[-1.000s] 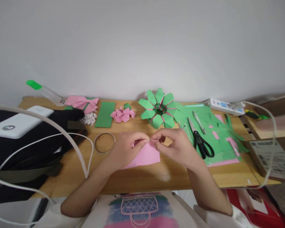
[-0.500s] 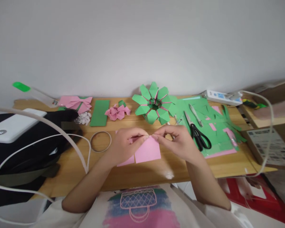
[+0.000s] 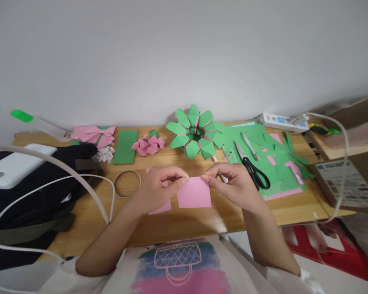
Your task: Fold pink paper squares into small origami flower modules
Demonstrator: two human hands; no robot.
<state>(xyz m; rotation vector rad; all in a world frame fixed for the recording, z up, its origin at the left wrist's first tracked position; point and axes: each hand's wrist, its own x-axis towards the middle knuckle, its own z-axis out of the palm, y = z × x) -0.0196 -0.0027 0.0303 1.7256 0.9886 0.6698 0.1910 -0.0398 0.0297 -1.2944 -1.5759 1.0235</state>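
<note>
Over the wooden worktop (image 3: 184, 228) my left hand (image 3: 155, 190) and right hand (image 3: 233, 185) pinch fingers shut on the light, floppy, easily creased pink paper square (image 3: 194, 192) at its top corners.

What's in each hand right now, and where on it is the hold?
The right hand pinches the pink paper square at its top right corner. The left hand pinches the other pink piece at its top edge.

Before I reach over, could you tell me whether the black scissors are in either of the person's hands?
No, the black scissors lie on green paper beside the right hand.
</note>
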